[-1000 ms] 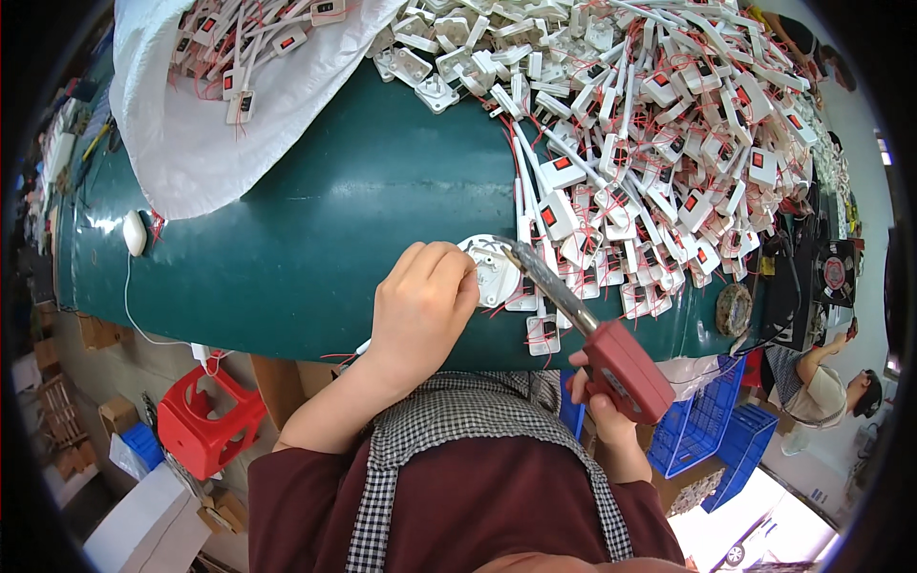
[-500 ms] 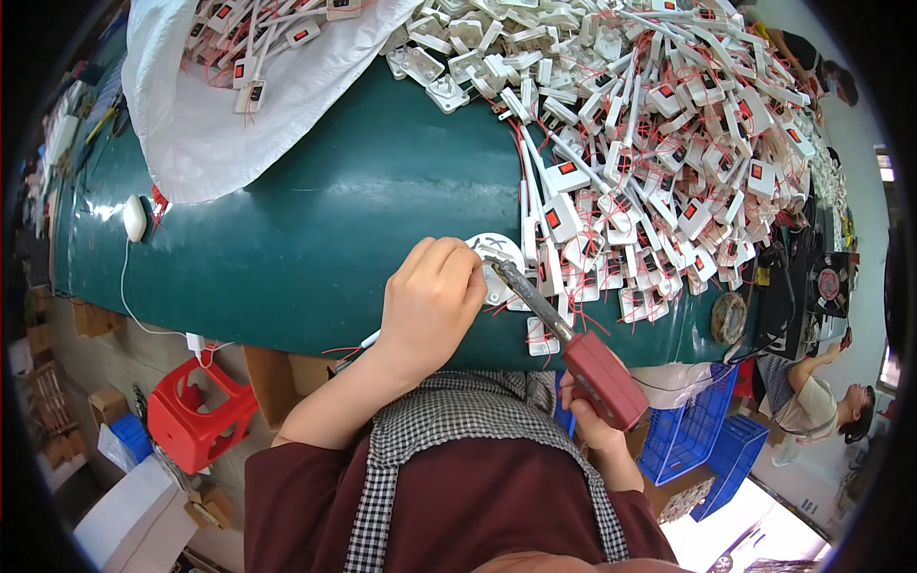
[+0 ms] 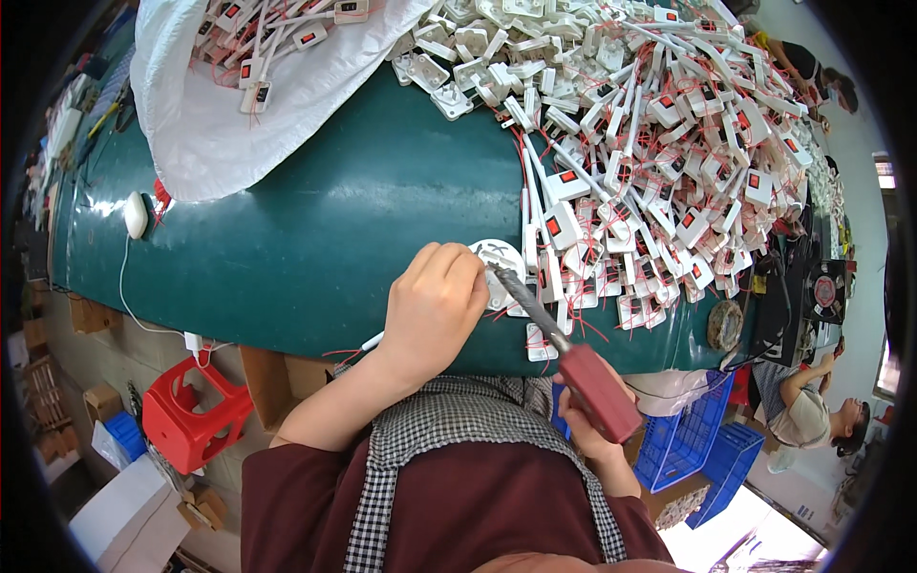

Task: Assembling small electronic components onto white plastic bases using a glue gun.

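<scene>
I'm taking the plastic disc (image 3: 499, 294) lying on the workbench (image 3: 315, 258) as my clock centre. A soldering iron (image 3: 600, 390) is reaching in from five o'clock, its tip overlapping the disc. A heap of switch parts (image 3: 650, 158) is spreading from eleven to three. A plastic bag (image 3: 205, 167) is holding more at ten. Below the bench, a stool (image 3: 164, 420) is standing at eight, crates (image 3: 683, 439) between four and five.

The left hand (image 3: 437, 301) is being held at the left edge of a white disc (image 3: 498, 295). From the disc's lower right, a red-handled soldering iron (image 3: 600, 392) is being held tip-first over it by the right hand (image 3: 586, 432).
</scene>
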Tool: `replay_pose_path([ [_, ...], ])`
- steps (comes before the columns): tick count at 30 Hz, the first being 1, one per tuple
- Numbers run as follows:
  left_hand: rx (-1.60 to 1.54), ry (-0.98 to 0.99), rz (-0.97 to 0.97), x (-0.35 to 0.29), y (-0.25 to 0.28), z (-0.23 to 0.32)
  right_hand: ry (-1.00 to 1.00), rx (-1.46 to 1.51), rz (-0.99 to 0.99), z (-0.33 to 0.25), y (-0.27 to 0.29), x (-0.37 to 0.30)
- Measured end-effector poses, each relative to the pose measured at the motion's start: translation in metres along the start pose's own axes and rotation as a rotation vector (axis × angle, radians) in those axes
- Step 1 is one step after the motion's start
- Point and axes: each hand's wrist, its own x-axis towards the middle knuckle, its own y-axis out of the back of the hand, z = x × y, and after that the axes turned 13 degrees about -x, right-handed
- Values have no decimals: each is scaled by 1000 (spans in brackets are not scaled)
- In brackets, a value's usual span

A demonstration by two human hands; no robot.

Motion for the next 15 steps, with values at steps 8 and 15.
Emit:
replay_pose_path([
  [8, 4, -2, -9, -1, 1, 0, -22, 435, 63, 3, -6, 52],
  [15, -11, 21, -33, 1, 2, 3, 220, 240, -15, -16, -35, 116],
])
